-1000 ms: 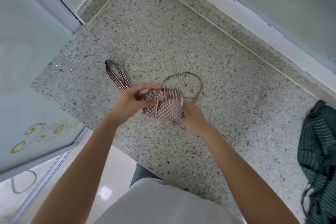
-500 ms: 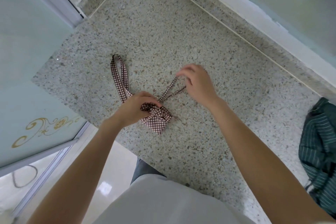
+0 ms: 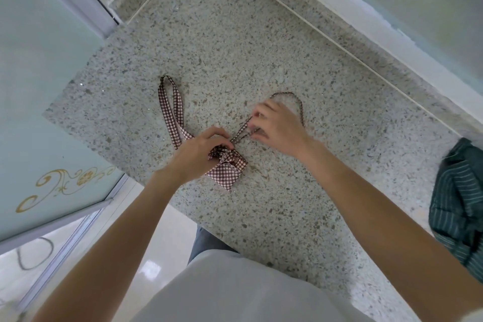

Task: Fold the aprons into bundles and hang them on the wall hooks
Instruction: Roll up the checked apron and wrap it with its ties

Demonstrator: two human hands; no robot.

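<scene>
Speckled granite countertop (image 3: 261,34) carries a small folded bundle of brown-and-white checked apron (image 3: 227,168) near its front edge. Left hand (image 3: 198,151) grips the bundle's gathered top with curled fingers; right hand (image 3: 278,127) pinches the thin checked tie strings (image 3: 241,131) just beyond. A dark green striped apron (image 3: 460,204) lies crumpled at the countertop's right edge.
</scene>
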